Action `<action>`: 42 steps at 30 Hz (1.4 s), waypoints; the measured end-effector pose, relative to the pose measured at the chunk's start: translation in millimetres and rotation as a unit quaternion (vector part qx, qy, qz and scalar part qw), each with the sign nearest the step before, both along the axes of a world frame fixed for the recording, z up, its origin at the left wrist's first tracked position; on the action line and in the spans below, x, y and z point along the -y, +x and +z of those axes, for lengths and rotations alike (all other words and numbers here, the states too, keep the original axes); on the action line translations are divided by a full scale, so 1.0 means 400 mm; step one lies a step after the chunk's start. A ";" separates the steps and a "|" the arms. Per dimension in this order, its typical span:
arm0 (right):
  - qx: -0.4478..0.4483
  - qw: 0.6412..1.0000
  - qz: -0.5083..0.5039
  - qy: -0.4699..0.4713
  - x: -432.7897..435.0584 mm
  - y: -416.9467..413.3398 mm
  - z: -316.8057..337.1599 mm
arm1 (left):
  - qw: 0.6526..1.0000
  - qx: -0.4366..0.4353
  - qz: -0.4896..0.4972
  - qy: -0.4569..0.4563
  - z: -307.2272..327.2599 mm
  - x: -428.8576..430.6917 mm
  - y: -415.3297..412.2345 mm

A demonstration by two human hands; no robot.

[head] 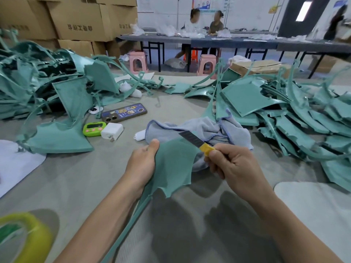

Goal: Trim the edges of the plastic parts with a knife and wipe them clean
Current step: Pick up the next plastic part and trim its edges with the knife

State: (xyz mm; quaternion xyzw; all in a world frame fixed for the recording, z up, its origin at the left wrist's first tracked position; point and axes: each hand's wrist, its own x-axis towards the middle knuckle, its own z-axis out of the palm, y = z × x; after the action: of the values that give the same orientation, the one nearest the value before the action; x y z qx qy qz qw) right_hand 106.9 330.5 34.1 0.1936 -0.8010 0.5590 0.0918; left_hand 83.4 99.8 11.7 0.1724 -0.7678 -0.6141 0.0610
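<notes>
The right hand (233, 164) was curled round the yellow-handled knife (197, 143), whose blade crossed the upper right corner of the green plastic part (174, 168). The left hand (141, 164) gripped that part at its left edge, thumb on top, above the grey table (95, 177). A blue cloth (209, 128) lay just behind. Heaps of similar parts (294, 130) flanked the hands, and a phone (124, 112), green timer (94, 128) and white charger (112, 130) lay to the left.

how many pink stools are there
2. The left pink stool stands by the far table's left end; the right pink stool is just right of it. Others may be hidden.
</notes>
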 end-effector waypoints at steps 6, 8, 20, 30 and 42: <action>-0.004 1.000 -0.013 -0.012 -0.025 0.000 0.007 | 1.000 -0.009 -0.022 0.001 0.006 -0.007 -0.001; -0.004 0.999 -0.048 -0.020 -0.031 -0.009 0.007 | 1.000 -0.009 -0.023 0.009 0.006 -0.005 -0.001; 0.069 0.994 -0.015 -0.089 -0.036 -0.034 -0.006 | 0.997 0.020 -0.032 0.062 0.030 -0.013 0.023; 0.094 0.981 0.081 -0.150 -0.019 -0.020 -0.012 | 0.981 0.078 -0.077 0.158 0.047 -0.052 0.042; 0.110 0.977 -0.006 -0.183 0.006 -0.040 -0.010 | 0.977 0.091 -0.035 0.191 0.061 -0.050 0.041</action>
State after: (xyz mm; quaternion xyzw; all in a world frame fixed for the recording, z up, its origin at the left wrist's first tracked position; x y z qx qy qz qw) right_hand 91.0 328.3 30.1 0.1055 -0.6912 0.7138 0.0403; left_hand 100.0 120.0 36.1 0.2093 -0.6442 -0.7328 -0.0649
